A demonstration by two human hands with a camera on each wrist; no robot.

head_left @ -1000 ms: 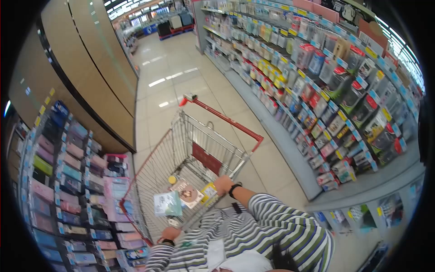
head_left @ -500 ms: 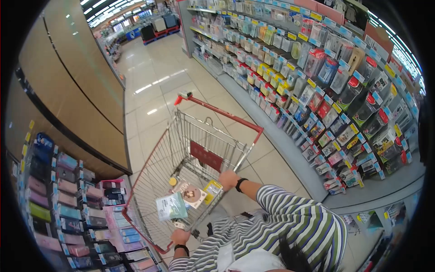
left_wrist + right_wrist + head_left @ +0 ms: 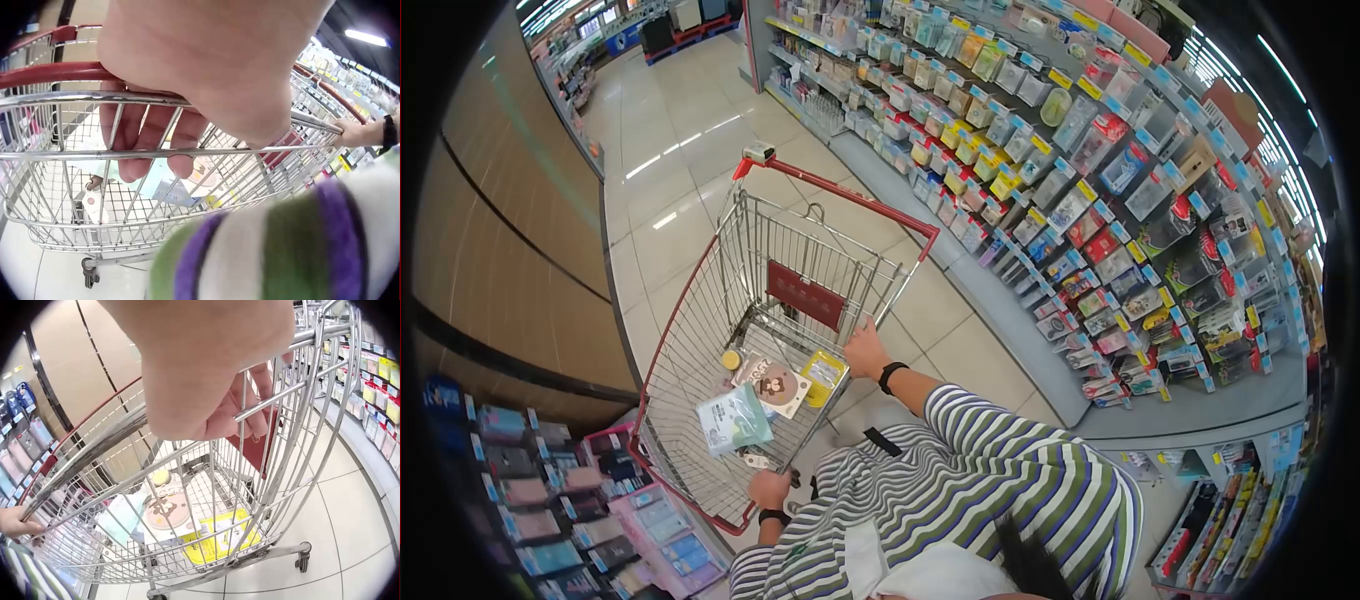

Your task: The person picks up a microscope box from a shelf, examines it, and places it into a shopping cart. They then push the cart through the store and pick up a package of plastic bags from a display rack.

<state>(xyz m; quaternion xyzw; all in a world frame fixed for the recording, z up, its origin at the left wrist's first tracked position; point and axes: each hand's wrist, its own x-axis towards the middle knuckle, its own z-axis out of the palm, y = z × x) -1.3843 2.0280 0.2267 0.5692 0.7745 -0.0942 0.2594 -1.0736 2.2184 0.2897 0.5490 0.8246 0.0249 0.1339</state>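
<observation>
A wire shopping cart with a red handle (image 3: pixel 850 193) at its far end stands in front of me. My right hand (image 3: pixel 866 352) grips its side rim; in the right wrist view the fingers (image 3: pixel 253 403) curl down over the wires. Nearer my body, my left hand (image 3: pixel 770 488) holds the rim at a corner, its fingers (image 3: pixel 153 134) hooked over the metal rails. In the basket lie a pale blue-green packet (image 3: pixel 733 420), a pinkish-white flat pack with a brown cartoon figure (image 3: pixel 772 385), a yellow package (image 3: pixel 824 378) and a yellow-topped container (image 3: pixel 731 359).
Tall shelving with packaged goods (image 3: pixel 1090 235) lines the right side. A lower display of boxed items (image 3: pixel 540 490) stands at the left, beside brown wall panels (image 3: pixel 510 220). The tiled floor (image 3: pixel 660 185) runs down the aisle to suitcases (image 3: pixel 685 15) on a red pallet.
The cart now shows farther left and higher in the head view, and the aisle's far end has shifted up and left. The left display appears lower. Both hands keep their hold on the cart.
</observation>
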